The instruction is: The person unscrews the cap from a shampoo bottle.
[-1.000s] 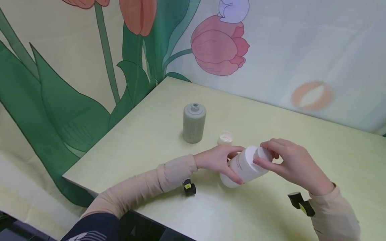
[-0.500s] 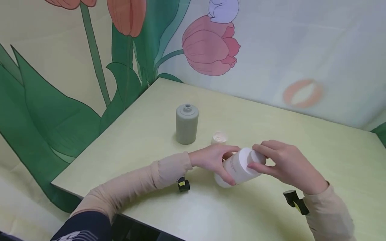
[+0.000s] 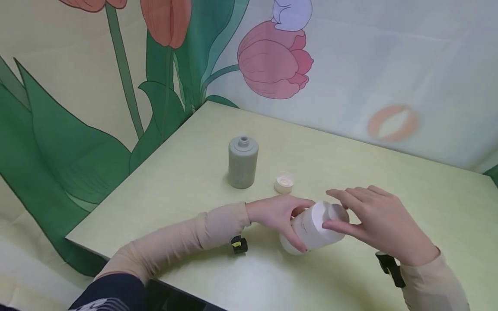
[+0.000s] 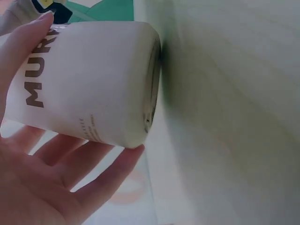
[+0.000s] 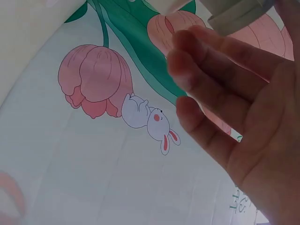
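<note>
My left hand (image 3: 278, 216) grips a white bottle (image 3: 311, 231), thumb on one side and fingers on the other. The bottle leans to the right, its base low at the table; brown lettering shows on its side (image 4: 98, 79) in the left wrist view. Its cap (image 3: 336, 214) points toward my right hand (image 3: 373, 220). That hand's thumb lies at the cap while the index finger is lifted away from it. In the right wrist view, loosely extended fingers (image 5: 201, 70) show just beneath the cap's edge (image 5: 239, 16); the thumb is mostly out of frame.
A grey bottle (image 3: 243, 166) with an uncapped neck stands upright behind my left hand. Beside it a small white cap (image 3: 284, 183) lies hollow side up. The pale table (image 3: 186, 172) ends at a curtain (image 3: 342, 69) printed with tulips. Black cameras (image 3: 239, 245) sit on both wrists.
My right hand has gone from pinching the cap to opening its fingers, with the index finger raised off it. The left hand keeps its grip on the bottle. The view shifted slightly.
</note>
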A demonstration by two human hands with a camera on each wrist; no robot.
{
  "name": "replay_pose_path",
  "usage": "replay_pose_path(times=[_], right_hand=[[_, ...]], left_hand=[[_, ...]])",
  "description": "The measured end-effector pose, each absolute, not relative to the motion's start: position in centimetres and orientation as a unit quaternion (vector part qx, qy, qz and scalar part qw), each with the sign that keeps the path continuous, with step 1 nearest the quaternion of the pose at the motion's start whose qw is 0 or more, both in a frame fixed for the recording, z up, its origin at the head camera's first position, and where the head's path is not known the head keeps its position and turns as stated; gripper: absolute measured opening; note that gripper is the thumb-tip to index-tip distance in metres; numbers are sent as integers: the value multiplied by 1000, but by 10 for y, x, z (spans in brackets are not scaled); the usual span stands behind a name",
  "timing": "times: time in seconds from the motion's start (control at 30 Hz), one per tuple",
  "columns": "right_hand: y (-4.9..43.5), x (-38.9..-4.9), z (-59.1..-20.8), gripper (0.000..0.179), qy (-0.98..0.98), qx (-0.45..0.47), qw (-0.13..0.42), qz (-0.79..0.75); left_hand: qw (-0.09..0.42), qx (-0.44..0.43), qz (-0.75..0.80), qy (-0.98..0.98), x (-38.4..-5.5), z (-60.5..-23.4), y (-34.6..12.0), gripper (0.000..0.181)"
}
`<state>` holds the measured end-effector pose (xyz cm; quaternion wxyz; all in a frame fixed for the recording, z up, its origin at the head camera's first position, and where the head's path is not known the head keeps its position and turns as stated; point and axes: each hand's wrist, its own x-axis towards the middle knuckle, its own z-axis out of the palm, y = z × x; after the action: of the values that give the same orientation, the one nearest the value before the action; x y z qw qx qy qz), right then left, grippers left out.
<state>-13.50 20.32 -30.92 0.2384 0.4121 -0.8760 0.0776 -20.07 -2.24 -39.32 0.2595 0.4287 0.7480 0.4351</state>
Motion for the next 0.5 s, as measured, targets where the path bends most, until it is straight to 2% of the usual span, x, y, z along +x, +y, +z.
replay_pose_path(times=[0.2, 0.37, 0.5], right_hand=[[204, -125, -303, 49, -888, 391, 239, 40], [205, -124, -302, 31, -889, 406, 207, 46], [210, -124, -302, 36, -874, 444, 189, 57]], left_hand=[[224, 430, 402, 777, -195, -389, -19, 73], [210, 426, 389, 789, -193, -386, -19, 71], [210, 421, 386, 794, -192, -387, -20, 71]])
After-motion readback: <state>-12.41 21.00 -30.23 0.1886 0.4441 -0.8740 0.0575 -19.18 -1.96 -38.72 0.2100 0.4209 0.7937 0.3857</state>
